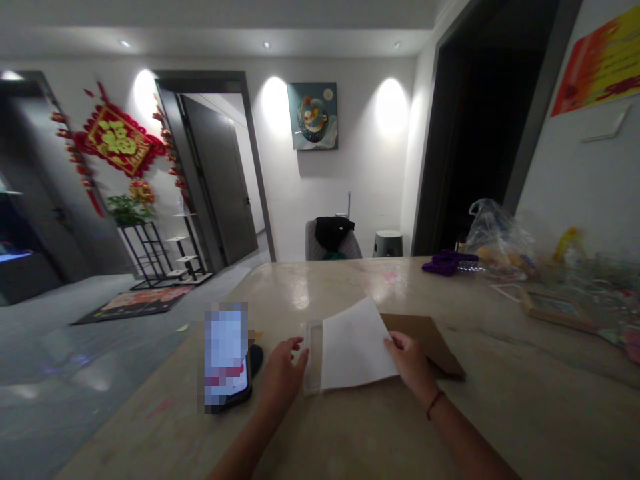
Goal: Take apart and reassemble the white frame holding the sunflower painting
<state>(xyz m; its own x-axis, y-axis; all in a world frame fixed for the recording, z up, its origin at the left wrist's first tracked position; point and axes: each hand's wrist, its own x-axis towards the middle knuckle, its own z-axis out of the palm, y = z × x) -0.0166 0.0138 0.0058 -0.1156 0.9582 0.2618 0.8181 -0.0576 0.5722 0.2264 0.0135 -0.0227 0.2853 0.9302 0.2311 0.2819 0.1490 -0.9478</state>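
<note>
A sheet of white paper (353, 343) is pinched at its right edge between the thumb and fingers of my right hand (409, 363). Its left part lies over a pale, clear-looking rectangular frame (313, 385), most of which is hidden. My left hand (284, 367) is beside the frame's left edge, thumb and fingers apart, with nothing in it; whether a fingertip touches the frame I cannot tell. Under the paper and my right hand, a brown board (417, 327) rests on the table, partly covered.
A phone (227, 360) with a lit, blurred-out screen stands propped left of my left hand on the marble-look table (380, 433). Along the right side are a wooden frame (555, 308), a purple cloth (447, 262) and a clear plastic bag (500, 233). A chair (313, 248) stands beyond.
</note>
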